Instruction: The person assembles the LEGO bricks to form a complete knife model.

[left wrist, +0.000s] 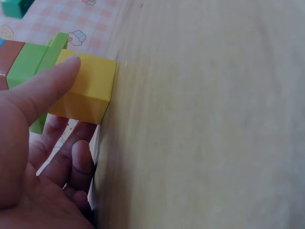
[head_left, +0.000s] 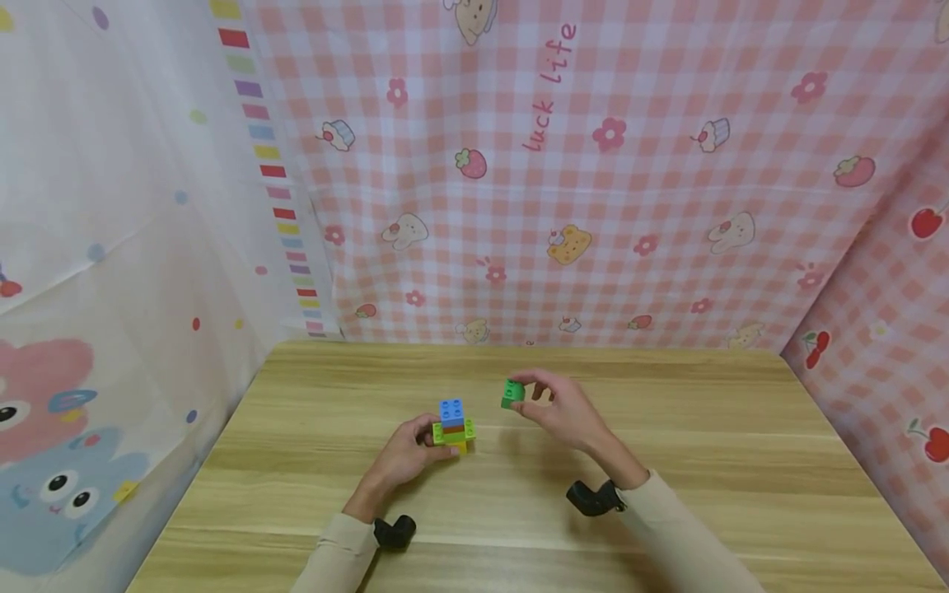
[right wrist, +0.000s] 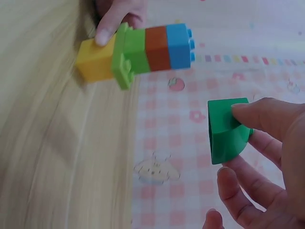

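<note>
A stack of toy building bricks stands on the wooden table. From the bottom it has a yellow brick (left wrist: 88, 88), a wider light green plate (right wrist: 120, 59), a light green brick (right wrist: 135, 50), a brown brick (right wrist: 157, 47) and a blue brick (right wrist: 178, 46) with studs on top. My left hand (head_left: 404, 453) holds the stack low down, thumb on the yellow brick's side. To the right, my right hand (head_left: 565, 412) pinches a darker green brick (right wrist: 228, 121) with one curved side between thumb and fingers. That brick is held above the table, apart from the stack.
The wooden table (head_left: 667, 461) reaches back to a pink checked cloth (head_left: 630, 189). A white printed cloth (head_left: 148, 214) hangs at the left, and another checked cloth (head_left: 890, 329) at the right. Black wrist cameras (head_left: 593, 498) sit on both wrists.
</note>
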Demonstrator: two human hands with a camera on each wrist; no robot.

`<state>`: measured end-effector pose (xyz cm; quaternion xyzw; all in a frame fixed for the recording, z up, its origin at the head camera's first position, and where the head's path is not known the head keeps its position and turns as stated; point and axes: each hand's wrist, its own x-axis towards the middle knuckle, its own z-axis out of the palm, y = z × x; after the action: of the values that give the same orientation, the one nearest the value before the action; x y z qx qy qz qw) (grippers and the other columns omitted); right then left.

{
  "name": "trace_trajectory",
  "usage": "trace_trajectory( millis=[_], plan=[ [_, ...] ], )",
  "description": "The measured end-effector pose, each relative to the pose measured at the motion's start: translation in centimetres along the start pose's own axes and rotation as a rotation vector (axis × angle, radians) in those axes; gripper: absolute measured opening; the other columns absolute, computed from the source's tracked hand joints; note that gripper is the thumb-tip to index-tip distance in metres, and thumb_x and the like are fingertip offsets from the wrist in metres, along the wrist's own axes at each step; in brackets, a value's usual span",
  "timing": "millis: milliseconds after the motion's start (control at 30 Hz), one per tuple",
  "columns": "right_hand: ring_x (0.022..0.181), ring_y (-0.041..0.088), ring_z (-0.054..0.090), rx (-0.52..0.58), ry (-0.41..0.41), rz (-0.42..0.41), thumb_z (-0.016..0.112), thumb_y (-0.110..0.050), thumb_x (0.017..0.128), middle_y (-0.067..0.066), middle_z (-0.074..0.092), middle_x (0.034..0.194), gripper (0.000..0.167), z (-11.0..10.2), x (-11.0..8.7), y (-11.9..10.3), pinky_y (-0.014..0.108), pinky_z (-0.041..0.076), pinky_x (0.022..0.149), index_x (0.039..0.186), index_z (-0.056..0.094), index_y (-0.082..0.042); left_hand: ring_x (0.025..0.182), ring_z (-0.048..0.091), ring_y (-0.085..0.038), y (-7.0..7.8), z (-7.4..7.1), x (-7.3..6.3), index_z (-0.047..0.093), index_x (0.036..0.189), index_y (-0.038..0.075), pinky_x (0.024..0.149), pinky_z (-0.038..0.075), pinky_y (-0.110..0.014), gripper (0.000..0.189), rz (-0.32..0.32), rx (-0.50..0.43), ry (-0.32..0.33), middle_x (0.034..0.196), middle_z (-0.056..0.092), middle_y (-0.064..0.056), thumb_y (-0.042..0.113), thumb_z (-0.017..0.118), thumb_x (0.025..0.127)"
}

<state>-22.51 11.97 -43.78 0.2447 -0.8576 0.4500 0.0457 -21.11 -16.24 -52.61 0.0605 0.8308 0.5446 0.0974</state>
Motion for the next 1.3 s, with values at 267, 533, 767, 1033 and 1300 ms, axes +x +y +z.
trace_trajectory(
  millis=[267,533,767,1033,1300],
  plan=[
    [0.083,0.014,0.057,0.064,-0.015,-0.055,0.074,-0.016,0.090,-0.003,0.070,0.108,0.033,1.7,1.7,-1.5,0.033,0.043,0.073,0.122,0.067,-0.015,0.084,0.049,-0.019,0.0,0.0,0.0,0.067,0.112,0.014,0.074,0.039,-0.033,0.032,0.004,0.007,-0.004,0.092,0.059,-0.003,0.020,0.080,0.084],
    [0.084,0.013,0.057,0.102,-0.062,-0.087,0.072,-0.018,0.092,-0.003,0.071,0.112,0.031,3.5,2.9,-2.6,0.033,0.043,0.074,0.122,0.067,-0.016,0.085,0.050,-0.020,0.0,-0.1,0.1,0.067,0.114,0.013,0.075,0.040,-0.034,0.034,-0.001,-0.002,-0.001,0.093,0.061,-0.002,0.021,0.081,0.084],
    [0.082,0.015,0.057,0.113,-0.118,-0.079,0.072,-0.016,0.092,-0.003,0.071,0.110,0.031,4.7,3.5,-2.8,0.027,0.044,0.064,0.122,0.068,-0.015,0.085,0.052,-0.019,0.0,-0.1,0.1,0.067,0.114,0.013,0.075,0.041,-0.034,0.034,0.011,-0.015,-0.005,0.094,0.062,-0.003,0.020,0.081,0.083],
    [0.082,0.015,0.056,0.114,-0.154,-0.072,0.072,-0.015,0.092,-0.001,0.069,0.105,0.032,5.5,3.6,-2.9,0.024,0.041,0.057,0.124,0.068,-0.015,0.085,0.052,-0.019,0.1,-0.1,0.0,0.067,0.114,0.013,0.075,0.042,-0.034,0.035,0.022,-0.016,-0.009,0.094,0.062,-0.003,0.021,0.081,0.083],
    [0.085,0.016,0.056,0.120,-0.184,-0.090,0.070,-0.008,0.092,0.001,0.069,0.114,0.034,5.9,3.7,-3.1,0.025,0.044,0.061,0.125,0.067,-0.013,0.086,0.053,-0.019,0.1,-0.1,0.0,0.067,0.115,0.012,0.077,0.042,-0.034,0.036,0.028,-0.015,-0.007,0.097,0.063,-0.003,0.021,0.081,0.083]
  ],
)
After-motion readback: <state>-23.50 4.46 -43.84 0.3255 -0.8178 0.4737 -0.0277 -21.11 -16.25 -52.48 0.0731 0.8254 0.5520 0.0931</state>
